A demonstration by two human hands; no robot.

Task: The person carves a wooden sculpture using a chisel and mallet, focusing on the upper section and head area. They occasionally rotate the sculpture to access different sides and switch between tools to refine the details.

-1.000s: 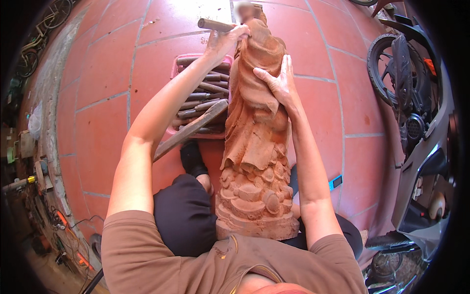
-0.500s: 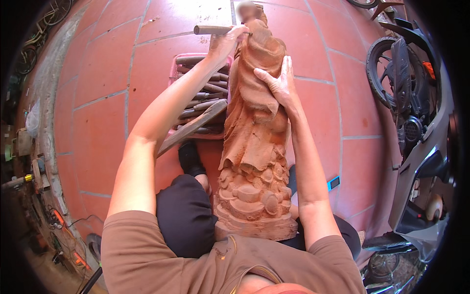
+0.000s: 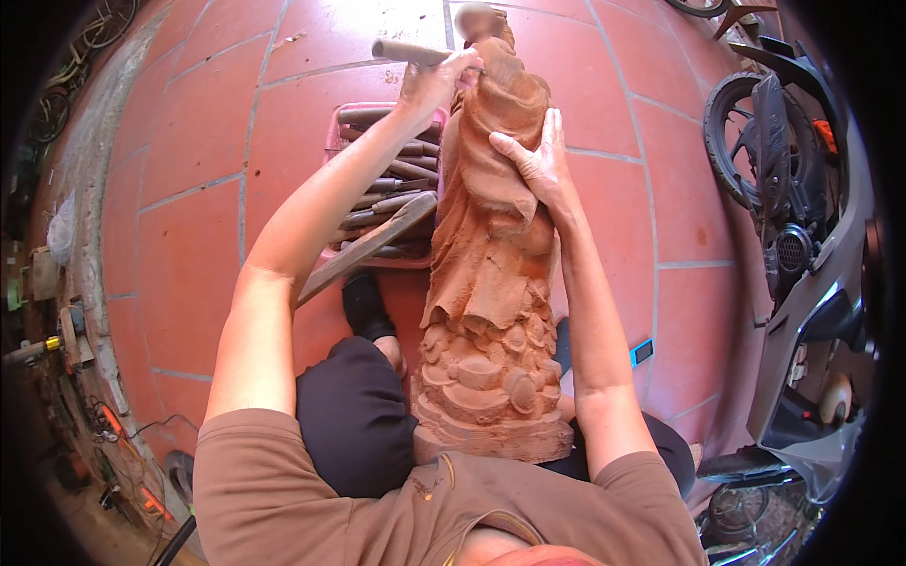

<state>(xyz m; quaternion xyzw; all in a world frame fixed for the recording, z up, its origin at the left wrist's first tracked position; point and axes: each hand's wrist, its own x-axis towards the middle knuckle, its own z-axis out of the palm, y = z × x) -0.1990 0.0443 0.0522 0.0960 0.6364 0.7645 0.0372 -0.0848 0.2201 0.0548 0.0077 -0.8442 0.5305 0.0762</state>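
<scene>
A carved reddish-brown wooden statue (image 3: pixel 486 283), with draped folds and a base of rounded petals, lies between my legs, its head end far from me. My left hand (image 3: pixel 430 87) is closed round a carving chisel (image 3: pixel 404 51) near the statue's upper left side. The chisel's round wooden handle points left; its tip sits at the carved surface, mostly hidden by my fingers. Flat against the right side of the folds rests my right hand (image 3: pixel 542 168), fingers together and thumb spread, holding no tool.
Left of the statue stands a pink basket (image 3: pixel 334 141) full of wooden-handled tools, with a long wooden piece (image 3: pixel 370 247) across its near corner. A blue device (image 3: pixel 643 352) lies right on the tiled floor (image 3: pixel 604 208). A motorbike (image 3: pixel 802 311) stands far right.
The chisel handle's left end has dipped nearer and the handle slants more. My left hand and forearm have shifted slightly; my right hand stays in place on the statue.
</scene>
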